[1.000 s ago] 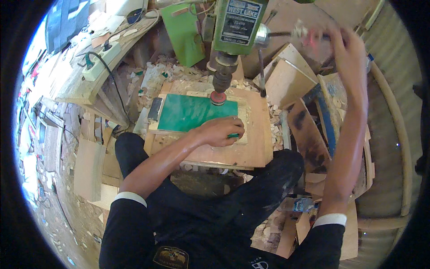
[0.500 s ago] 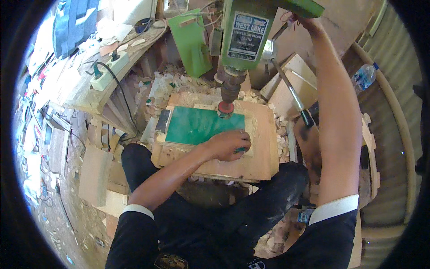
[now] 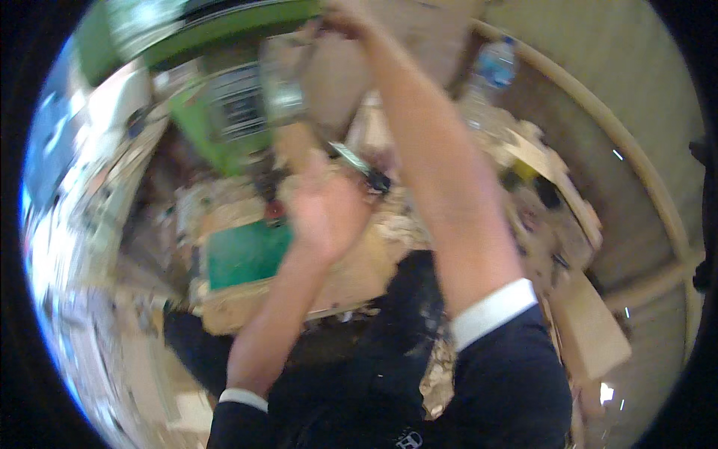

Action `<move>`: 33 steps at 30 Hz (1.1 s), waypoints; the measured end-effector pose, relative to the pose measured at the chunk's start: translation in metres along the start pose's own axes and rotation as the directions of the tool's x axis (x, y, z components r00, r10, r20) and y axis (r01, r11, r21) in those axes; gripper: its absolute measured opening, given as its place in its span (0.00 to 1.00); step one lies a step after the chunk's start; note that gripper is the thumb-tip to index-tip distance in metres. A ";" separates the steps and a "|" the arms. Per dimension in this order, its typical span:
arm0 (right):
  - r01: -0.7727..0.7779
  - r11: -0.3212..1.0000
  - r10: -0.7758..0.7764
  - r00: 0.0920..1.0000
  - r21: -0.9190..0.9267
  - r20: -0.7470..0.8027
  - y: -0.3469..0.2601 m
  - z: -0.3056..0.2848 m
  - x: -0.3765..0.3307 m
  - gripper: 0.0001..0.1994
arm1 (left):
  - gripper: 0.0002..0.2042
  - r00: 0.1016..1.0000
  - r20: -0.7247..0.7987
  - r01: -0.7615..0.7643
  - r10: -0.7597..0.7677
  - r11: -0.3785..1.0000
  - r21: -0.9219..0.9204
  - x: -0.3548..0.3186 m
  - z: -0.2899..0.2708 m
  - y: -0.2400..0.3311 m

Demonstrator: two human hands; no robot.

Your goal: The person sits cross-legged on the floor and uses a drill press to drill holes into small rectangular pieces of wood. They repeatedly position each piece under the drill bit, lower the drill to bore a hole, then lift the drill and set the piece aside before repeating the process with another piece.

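Note:
My left hand (image 3: 329, 206), smeared by motion, is raised over the right part of the wooden board (image 3: 258, 301), close to the black-tipped lever (image 3: 353, 161) of the green drill press (image 3: 239, 108). Whether it touches the lever cannot be made out. Reaching far up, my right hand (image 3: 340, 19) is beside the top of the drill head, its fingers blurred. A green rectangular panel (image 3: 243, 256) lies on the board, partly covered by my left hand and forearm. The red-collared drill tool (image 3: 274, 209) stands at the panel's far edge.
Wood shavings (image 3: 400, 224) lie around the board. A clear plastic bottle (image 3: 497, 63) is at the far right, near a curved pole (image 3: 591, 108) along the wall. A wooden block (image 3: 591, 325) sits right of my right sleeve. At left is a cluttered bench (image 3: 120, 194).
My left hand has left the green panel's near right corner and risen toward the lever. The view has swung right, so the press and board appear farther left. My right hand stays high beside the press.

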State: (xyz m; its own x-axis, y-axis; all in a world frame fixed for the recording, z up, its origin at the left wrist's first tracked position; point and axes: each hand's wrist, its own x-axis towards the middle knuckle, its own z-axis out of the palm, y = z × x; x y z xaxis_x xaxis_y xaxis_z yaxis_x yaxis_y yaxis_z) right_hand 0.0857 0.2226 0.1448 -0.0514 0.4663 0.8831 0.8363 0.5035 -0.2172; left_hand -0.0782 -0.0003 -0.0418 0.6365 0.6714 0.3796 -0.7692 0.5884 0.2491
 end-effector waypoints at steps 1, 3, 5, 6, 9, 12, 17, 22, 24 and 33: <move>-0.023 0.999 0.023 1.000 -0.034 0.003 -0.014 -0.016 -0.007 0.14 | 0.29 0.999 -0.037 0.025 -0.023 0.999 0.043 0.003 0.012 0.002; -0.082 0.995 0.082 0.997 -0.057 0.004 -0.037 -0.067 -0.037 0.15 | 0.30 0.999 0.019 0.050 -0.050 0.998 0.028 0.001 0.026 0.005; -0.125 0.992 0.125 0.991 -0.005 -0.039 -0.055 -0.135 -0.089 0.17 | 0.36 0.997 -0.079 0.017 -0.022 0.997 -0.072 -0.003 0.032 0.001; -0.112 0.993 0.114 0.988 0.031 -0.100 -0.060 -0.175 -0.127 0.18 | 0.38 0.993 -0.116 -0.006 -0.003 0.997 -0.077 -0.004 0.033 -0.001; -0.383 0.916 0.293 0.840 -0.117 -0.457 -0.066 -0.296 -0.274 0.14 | 0.40 1.000 -0.012 0.010 -0.011 0.997 -0.075 0.001 0.031 -0.007; -0.743 0.194 0.586 0.611 -0.641 -0.531 -0.042 -0.392 -0.397 0.23 | 0.39 0.998 -0.059 -0.002 -0.001 0.998 -0.056 0.000 0.032 -0.008; -0.307 -0.085 0.900 0.384 -0.948 -0.206 0.020 -0.462 -0.505 0.23 | 0.25 0.984 0.172 -0.014 0.052 0.977 -0.212 -0.007 0.021 -0.029; -0.701 0.302 0.845 0.511 -0.646 -0.158 0.061 -0.502 -0.517 0.20 | 0.17 0.997 0.002 -0.073 0.075 0.986 -0.149 -0.017 0.017 -0.055; -0.962 0.150 0.980 0.114 0.228 -0.165 0.055 -0.498 -0.512 0.18 | 0.20 0.993 -0.029 -0.115 0.114 0.992 -0.059 -0.019 0.022 -0.055; -0.278 -0.367 0.789 0.414 0.888 0.455 -0.081 -0.262 -0.445 0.09 | 0.20 0.989 -0.121 -0.088 0.082 0.995 -0.042 -0.019 0.038 -0.050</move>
State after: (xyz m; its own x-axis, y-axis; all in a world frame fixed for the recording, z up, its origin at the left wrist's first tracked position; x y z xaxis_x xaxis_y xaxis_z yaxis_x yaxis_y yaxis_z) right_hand 0.1835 -0.2161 -0.1220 0.3900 0.9208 0.0047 -0.7769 0.3317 -0.5351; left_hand -0.0537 -0.0596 -0.0279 0.5735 0.7670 0.2878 -0.8189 0.5458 0.1774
